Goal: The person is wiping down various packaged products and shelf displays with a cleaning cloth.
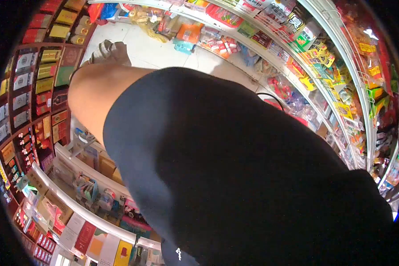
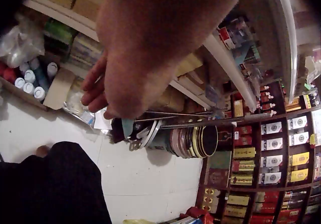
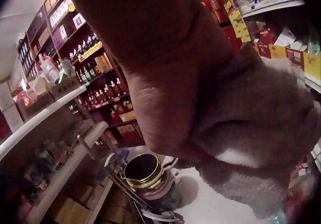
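In the right wrist view, my right hand (image 3: pixel 165 113) holds a bunched grey cloth (image 3: pixel 251 118), and its folds hide most of the fingers. The cloth (image 1: pixel 108 52) also shows past my bare arm (image 1: pixel 95 91) in the head view, where the hand itself is hidden. My left hand (image 2: pixel 135 81) appears only in the left wrist view. Its fingers (image 2: pixel 95 86) extend loosely beside the lower shelf, above the floor, with nothing gripped. Just past that hand stands a stack of round buckets (image 2: pixel 208 141) with gold rims.
Packed snack shelves (image 1: pixel 288 57) curve along one side. Glass-fronted counter shelves (image 1: pixel 93 190) and a dark wooden cabinet of boxes (image 1: pixel 44 84) line the other. An open carton (image 2: pixel 60 86) beside several white-capped bottles stands on the white tiled floor (image 2: pixel 135 184).
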Demonstrator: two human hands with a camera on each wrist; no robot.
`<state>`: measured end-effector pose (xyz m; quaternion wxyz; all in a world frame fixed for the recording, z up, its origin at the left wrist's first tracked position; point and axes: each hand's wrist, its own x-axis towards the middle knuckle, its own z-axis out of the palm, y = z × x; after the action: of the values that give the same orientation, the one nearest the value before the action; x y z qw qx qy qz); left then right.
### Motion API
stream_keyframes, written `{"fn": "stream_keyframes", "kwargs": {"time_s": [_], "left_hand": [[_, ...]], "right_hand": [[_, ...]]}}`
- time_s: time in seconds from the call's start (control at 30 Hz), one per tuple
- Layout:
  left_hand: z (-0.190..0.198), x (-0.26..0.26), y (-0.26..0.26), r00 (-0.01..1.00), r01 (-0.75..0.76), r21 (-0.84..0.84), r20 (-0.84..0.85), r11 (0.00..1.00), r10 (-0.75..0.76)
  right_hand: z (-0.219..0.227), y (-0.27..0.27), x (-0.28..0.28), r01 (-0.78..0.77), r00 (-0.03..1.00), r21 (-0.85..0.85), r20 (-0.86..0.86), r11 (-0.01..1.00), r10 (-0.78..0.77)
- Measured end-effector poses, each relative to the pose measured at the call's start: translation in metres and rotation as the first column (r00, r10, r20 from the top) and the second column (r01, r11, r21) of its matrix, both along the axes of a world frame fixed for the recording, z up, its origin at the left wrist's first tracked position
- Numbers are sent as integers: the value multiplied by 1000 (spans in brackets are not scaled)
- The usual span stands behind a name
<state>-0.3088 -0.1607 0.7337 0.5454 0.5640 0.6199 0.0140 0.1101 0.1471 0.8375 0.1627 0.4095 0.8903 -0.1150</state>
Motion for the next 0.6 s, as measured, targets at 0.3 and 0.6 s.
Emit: {"fn": "stream_keyframes", "kwargs": {"time_s": [0.3, 0.6], "left_hand": [[15, 28, 7, 956, -246, 41, 175, 969, 235], [18, 84, -22, 876, -481, 198, 95, 854, 472]], "right_hand": [[46, -2, 109, 173, 984, 311, -22, 935, -175], [17, -166, 249, 496, 778, -327, -244, 804, -579]]}}
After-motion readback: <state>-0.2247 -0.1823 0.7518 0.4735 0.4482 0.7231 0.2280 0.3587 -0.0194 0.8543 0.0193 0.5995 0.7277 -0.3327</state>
